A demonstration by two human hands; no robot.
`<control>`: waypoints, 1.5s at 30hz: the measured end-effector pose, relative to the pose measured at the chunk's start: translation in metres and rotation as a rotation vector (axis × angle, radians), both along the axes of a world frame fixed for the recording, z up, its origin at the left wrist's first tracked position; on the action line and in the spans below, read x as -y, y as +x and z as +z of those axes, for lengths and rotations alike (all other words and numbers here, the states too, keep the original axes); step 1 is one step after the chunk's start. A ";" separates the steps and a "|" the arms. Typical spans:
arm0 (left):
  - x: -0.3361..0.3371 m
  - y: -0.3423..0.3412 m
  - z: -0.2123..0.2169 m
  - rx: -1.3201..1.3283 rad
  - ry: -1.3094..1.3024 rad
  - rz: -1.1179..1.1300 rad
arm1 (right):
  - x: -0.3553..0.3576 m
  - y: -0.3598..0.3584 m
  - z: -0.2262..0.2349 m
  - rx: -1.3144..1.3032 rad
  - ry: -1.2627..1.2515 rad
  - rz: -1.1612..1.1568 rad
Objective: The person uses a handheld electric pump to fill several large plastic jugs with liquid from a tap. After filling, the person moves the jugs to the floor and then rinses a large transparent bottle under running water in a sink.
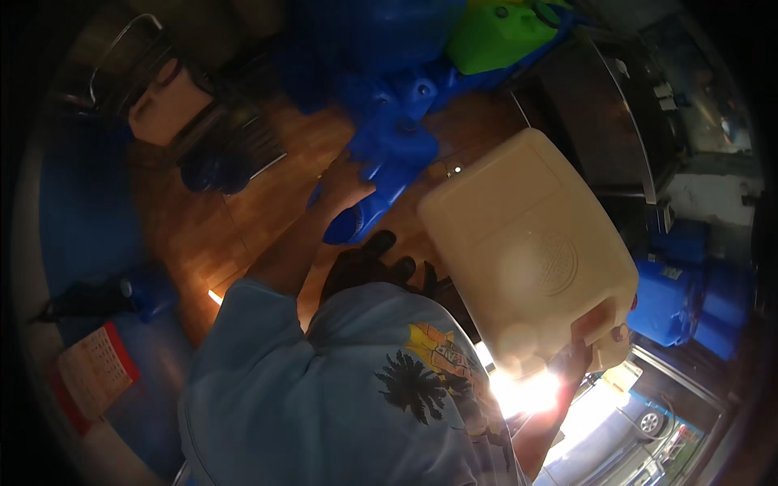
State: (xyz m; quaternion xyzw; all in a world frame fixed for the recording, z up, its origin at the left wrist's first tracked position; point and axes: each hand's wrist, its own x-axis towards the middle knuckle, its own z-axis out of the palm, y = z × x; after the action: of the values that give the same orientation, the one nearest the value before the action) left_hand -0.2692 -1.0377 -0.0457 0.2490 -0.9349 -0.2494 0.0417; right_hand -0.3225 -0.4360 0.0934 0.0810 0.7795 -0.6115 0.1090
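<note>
A large beige jerrycan (519, 243) is raised and tilted at my right side. My right hand (577, 356) is closed round its handle, near the capped end. Farther off to the left, my left hand (348, 188) has its fingers curled on a blue plastic container (393, 190). That container's exact shape is hard to make out, because the hand and dim light cover part of it. More blue containers (397, 93) stand just beyond it.
A green jerrycan (502, 36) stands at the far side. At the upper left, a pale jerrycan-like container (170, 109) is by a metal-framed chair (121, 49). Blue containers (668, 300) stand at the right. A bright doorway (583, 437) with a car (648, 421) outside is lower right.
</note>
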 end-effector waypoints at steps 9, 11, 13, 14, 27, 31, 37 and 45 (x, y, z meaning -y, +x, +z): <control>0.080 0.324 -0.005 0.192 -0.067 0.818 | 0.278 -0.094 -0.065 0.013 0.219 0.603; 0.074 0.377 -0.004 0.293 -0.041 0.944 | 0.327 -0.078 -0.113 -0.036 0.222 0.721; 0.072 0.426 -0.008 0.301 -0.095 0.941 | 0.367 -0.039 -0.158 -0.105 0.401 0.833; 0.070 0.449 -0.014 0.256 -0.176 0.976 | 0.378 -0.015 -0.175 -0.145 0.436 0.924; 0.138 0.567 -0.189 0.474 -0.094 0.824 | 0.610 0.260 -0.357 -0.026 0.770 1.209; 0.186 0.574 -0.238 0.414 0.068 0.817 | 0.669 0.272 -0.393 -0.176 0.674 1.297; 0.218 0.613 -0.276 0.231 0.211 0.918 | 0.707 0.227 -0.448 0.054 0.684 1.416; 0.219 0.616 -0.319 0.183 0.526 0.924 | 0.615 0.352 -0.366 -0.397 0.479 1.315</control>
State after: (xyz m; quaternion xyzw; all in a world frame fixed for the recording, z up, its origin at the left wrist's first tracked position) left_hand 0.3471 -1.2570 -0.3652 0.6572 -0.6336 -0.4082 0.0019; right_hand 0.0298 -1.0507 -0.2724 -0.4950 0.7846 -0.2351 0.2899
